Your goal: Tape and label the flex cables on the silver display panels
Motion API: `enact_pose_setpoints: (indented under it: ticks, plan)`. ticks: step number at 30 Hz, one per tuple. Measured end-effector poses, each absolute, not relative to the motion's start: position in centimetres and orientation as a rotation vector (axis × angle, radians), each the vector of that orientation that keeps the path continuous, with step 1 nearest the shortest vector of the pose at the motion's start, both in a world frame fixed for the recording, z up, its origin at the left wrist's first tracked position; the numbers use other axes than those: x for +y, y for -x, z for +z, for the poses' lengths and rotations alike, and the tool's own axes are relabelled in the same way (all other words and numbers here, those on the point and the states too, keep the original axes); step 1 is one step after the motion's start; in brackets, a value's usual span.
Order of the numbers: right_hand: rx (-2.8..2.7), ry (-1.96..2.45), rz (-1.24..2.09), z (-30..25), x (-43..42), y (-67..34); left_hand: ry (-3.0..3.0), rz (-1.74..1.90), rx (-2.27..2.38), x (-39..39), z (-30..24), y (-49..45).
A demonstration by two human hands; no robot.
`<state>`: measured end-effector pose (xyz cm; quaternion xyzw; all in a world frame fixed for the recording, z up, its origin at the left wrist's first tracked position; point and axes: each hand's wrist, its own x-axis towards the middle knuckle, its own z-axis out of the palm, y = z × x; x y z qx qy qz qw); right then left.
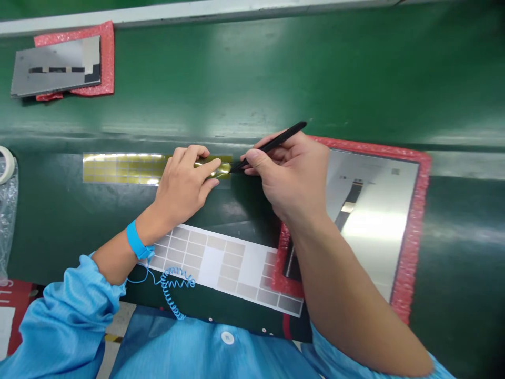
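A strip of yellow-gold film labels [126, 168] on a clear backing lies flat on the green bench. My left hand [183, 181] rests over its right part, fingers apart and pressing it down, not wrapped round it. My right hand [294, 171] is closed on black tweezers [282, 138], held like a pen and slanting down to the left. Their dark tip meets the right end of the film, close to my left index finger; whether it grips a label I cannot tell. Below my hands lies a white sheet of grey rectangular labels [213, 266].
A display panel [379, 210] on red bubble wrap [420, 210] lies under my right forearm, overlapping the label sheet. More panels [59, 81] sit at the upper left. A tape roll [6, 164] is at the left edge. A blue coiled cord [168, 295] hangs from my left wristband [137, 241].
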<state>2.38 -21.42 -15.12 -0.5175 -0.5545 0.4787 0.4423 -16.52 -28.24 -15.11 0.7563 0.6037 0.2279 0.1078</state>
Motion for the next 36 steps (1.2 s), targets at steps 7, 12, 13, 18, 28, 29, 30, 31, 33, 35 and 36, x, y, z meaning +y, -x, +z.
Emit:
enact_pose_setpoints:
  ticks: [7,12,13,18,28,29,30,31,33,35,36]
  plan:
    - [-1.411,1.291,1.192,-15.4,-21.1,-2.5,-2.219,0.67,1.774,-28.1,-15.2,16.6]
    - [-1.354,1.234,1.218,-16.2,-21.1,-2.0,-2.217,0.699,1.754,-28.1,-15.1,16.6]
    - [-1.329,1.21,1.231,-16.1,-21.2,-1.9,-2.216,0.704,1.75,-28.0,-15.2,16.7]
    - [-1.161,1.124,1.254,-13.6,-22.7,-3.6,-2.268,0.769,1.719,-27.4,-15.8,17.6]
    - [-0.841,1.513,1.329,-10.1,-29.4,-17.8,-2.496,0.845,1.593,-32.3,-9.6,10.2]
    - [-0.826,1.53,1.351,-10.2,-29.9,-18.3,-2.481,0.831,1.525,-33.6,-9.0,8.2]
    - [-0.82,1.547,1.365,-10.4,-30.2,-18.5,-2.458,0.82,1.471,-34.6,-8.6,6.2]
    - [-0.821,1.566,1.369,-10.5,-30.5,-18.6,-2.429,0.806,1.443,-35.5,-8.6,4.5]
    - [-0.836,1.609,1.353,-10.7,-30.8,-18.4,-2.375,0.795,1.452,-36.7,-9.4,2.0]
    - [-0.852,1.64,1.315,-10.7,-30.9,-18.1,-2.346,0.777,1.495,-36.9,-10.6,0.9]
    - [-0.861,1.653,1.3,-10.7,-30.9,-18.0,-2.346,0.768,1.509,-36.8,-11.2,0.8]
